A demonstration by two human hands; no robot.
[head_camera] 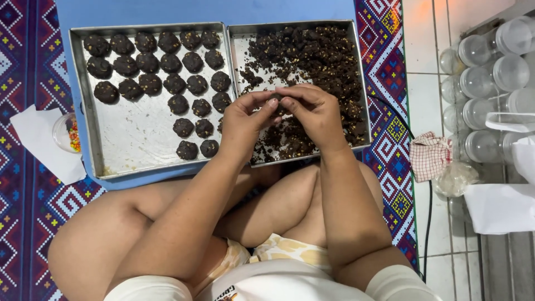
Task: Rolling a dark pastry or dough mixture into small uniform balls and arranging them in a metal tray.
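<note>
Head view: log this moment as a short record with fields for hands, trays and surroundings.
left hand: pinching a dark dough lump together with the right hand
right hand: fingers on the same lump, above the right tray
left tray: rows of shaped dark dough balls, lower left part bare
right tray: loose dark crumbly dough
surface: blue board on a patterned mat
nearby: small cup of coloured sprinkles, checked cloth, clear plastic jars

You have bare forearms and bare legs; your left hand [242, 120] and right hand [312, 111] wear no gloves or rings, short white sleeves cover your upper arms, and cream patterned shorts show at your lap
</note>
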